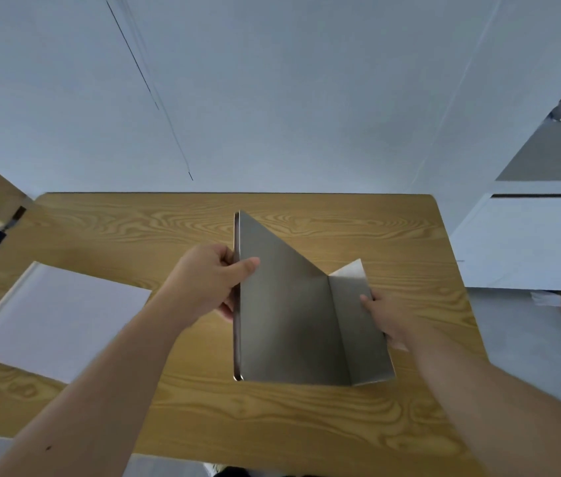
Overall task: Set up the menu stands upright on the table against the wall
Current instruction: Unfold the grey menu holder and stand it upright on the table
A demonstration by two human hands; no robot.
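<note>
Both hands gripping grey menu stand (292, 315) above table (272, 425)

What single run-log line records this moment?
hands: left, right both gripping grey folded metal menu stand | above wooden table | not yet at wall

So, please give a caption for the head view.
Both hands, left hand and right hand, hold a grey metal menu stand above the wooden table.

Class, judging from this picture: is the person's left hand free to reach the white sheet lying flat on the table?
Probably not yet: the left hand grips the metal menu stand; the white sheet lies unobstructed nearby.
</note>
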